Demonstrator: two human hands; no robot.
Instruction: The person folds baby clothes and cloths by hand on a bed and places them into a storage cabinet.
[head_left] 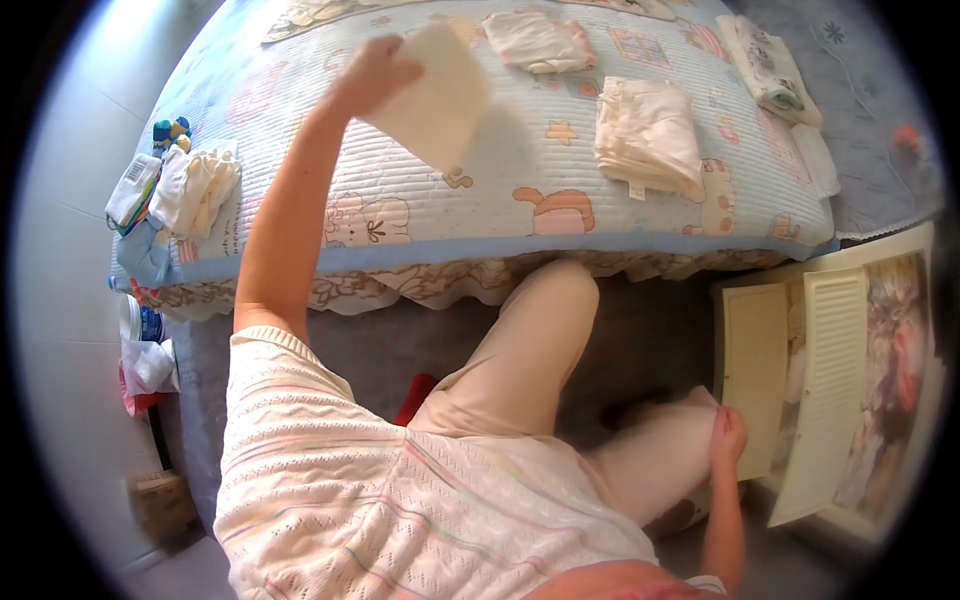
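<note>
My left hand (378,78) is closed on the edge of a flat cream cloth (437,98), held over the quilted bed cover and slightly blurred. Right of it on the bed lies a folded stack of cream cloth (650,135). A folded white and pink garment (540,42) lies farther back. At the lower right, my right hand (729,436) is beside my bent knee, close to a cream cabinet door. Its fingers are curled together, and what they grip is too small to tell.
Rolled clothes (195,188) and small socks (172,132) lie at the bed's left end. Folded printed clothing (768,68) is at the back right. An open cabinet (835,390) stands at the right. A white tub (140,318) and bags are at the left.
</note>
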